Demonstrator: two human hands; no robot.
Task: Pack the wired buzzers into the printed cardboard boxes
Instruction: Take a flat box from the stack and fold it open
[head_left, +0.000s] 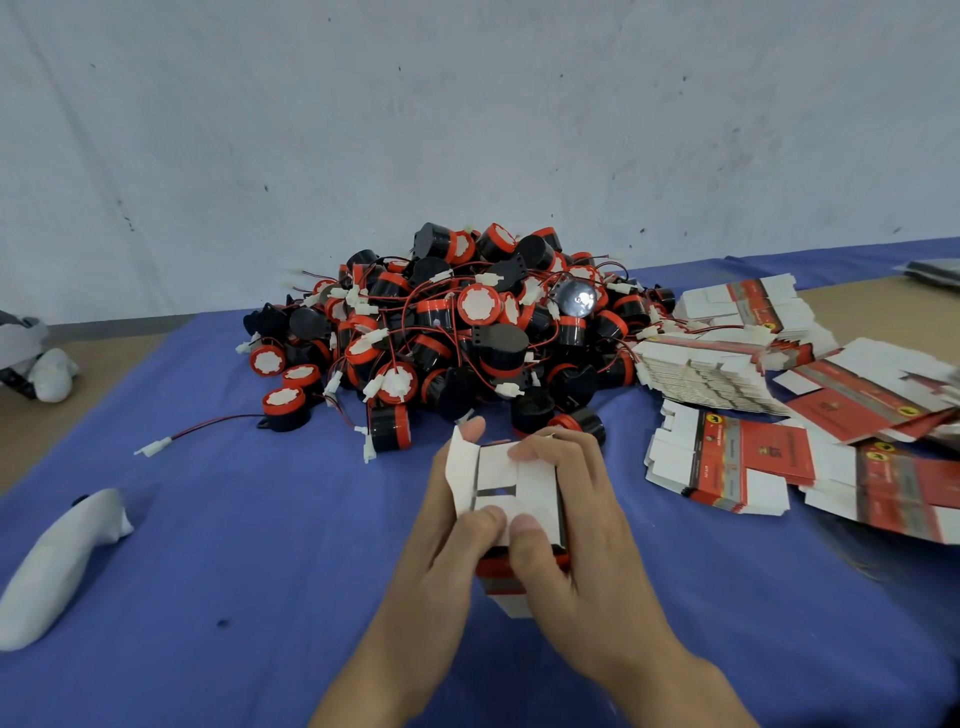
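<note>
— What's ahead of you?
— I face a pale grey wall (467, 104), scuffed with dark marks.
— And below?
— My tan table (862, 306), a blue cloth (249, 545) spread across it.

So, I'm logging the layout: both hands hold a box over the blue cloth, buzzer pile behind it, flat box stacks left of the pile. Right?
Not quite: the head view shows the flat box stacks to the right of the buzzer pile, not left. The rest holds.

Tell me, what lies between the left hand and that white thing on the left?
Only bare blue cloth separates the left hand from the white thing in the head view.
</note>
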